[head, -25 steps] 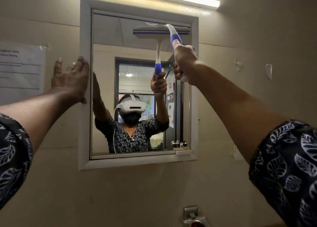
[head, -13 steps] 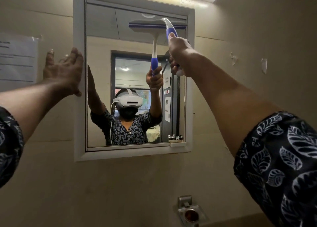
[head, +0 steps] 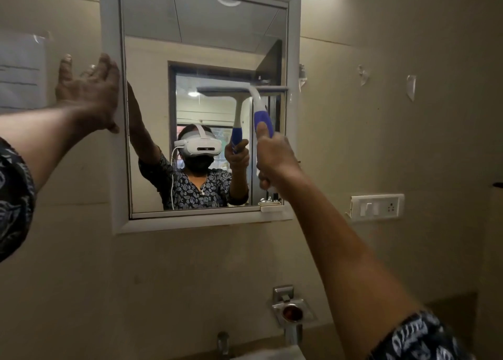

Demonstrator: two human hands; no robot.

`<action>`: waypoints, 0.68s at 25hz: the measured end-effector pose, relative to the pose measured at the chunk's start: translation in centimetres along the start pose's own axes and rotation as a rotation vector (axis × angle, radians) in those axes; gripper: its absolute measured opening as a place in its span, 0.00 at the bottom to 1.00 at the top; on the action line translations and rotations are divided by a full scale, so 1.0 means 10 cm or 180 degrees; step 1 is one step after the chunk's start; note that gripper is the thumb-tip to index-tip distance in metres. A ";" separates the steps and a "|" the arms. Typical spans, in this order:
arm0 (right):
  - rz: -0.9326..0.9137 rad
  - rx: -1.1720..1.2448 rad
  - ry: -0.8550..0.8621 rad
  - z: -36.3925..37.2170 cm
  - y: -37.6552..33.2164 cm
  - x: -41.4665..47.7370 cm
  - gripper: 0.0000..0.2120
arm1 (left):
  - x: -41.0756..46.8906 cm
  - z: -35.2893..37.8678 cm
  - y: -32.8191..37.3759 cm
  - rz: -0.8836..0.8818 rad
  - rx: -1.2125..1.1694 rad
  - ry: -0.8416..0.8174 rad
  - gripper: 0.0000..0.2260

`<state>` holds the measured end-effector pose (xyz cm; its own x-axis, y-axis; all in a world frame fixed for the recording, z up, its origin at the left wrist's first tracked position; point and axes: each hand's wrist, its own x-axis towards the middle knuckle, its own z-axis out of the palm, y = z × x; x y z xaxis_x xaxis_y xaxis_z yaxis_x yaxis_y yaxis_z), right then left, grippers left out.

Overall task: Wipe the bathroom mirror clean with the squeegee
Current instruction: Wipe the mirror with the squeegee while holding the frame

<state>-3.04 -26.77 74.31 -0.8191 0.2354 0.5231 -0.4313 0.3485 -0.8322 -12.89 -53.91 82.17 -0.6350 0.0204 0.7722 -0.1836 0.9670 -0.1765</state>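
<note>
The right hand [head: 275, 158] is wrapped around the handle of a squeegee [head: 263, 117], fingers curled tight and the thumb laid upward along the blue grip. The squeegee's white neck curves up from that grip to a flat horizontal blade, which lies against the glass of the mirror [head: 204, 46] about halfway up, on the right half, with its right end reaching the inner edge of the frame. The left hand [head: 87, 92] holds nothing: its fingers are straight and slightly spread, and the palm is pressed flat against the left side of the mirror frame [head: 113, 169], near the upper half. Both arms reach forward and up from short dark sleeves printed with pale leaves [head: 424, 338]. The mirror is a tall rectangle in a pale frame, fixed to a beige wall. It reflects the person with both arms raised, wearing a white headset and the same leaf-print top, and a doorway behind them. To the left of the mirror a sheet of paper [head: 21, 71] is taped to the wall, blurred. To the right are scraps of tape [head: 411, 86] and, lower down, a white switch plate [head: 377, 207]. Below the mirror sits a metal soap dish [head: 292, 312], and a tap [head: 223, 342] stands at the bottom edge.
</note>
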 end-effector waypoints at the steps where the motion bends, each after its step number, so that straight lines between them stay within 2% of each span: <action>1: 0.0045 -0.0023 0.0005 0.03 0.10 -0.06 0.17 | -0.01 -0.01 0.01 -0.0010 -0.0006 -0.0009 0.53; 4: 0.0211 0.0010 -0.0019 0.08 0.38 -0.23 0.20 | -0.02 -0.03 0.02 -0.0005 -0.0046 -0.0002 0.52; 17: 0.0844 0.0216 -0.0233 0.24 1.30 -1.02 0.15 | -0.02 -0.01 0.01 0.0030 -0.0044 0.0002 0.53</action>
<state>-1.19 -26.80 57.74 -0.9308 0.2432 0.2729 -0.2207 0.2212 -0.9499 -12.72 -53.81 82.09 -0.6363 0.0296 0.7709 -0.1673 0.9702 -0.1753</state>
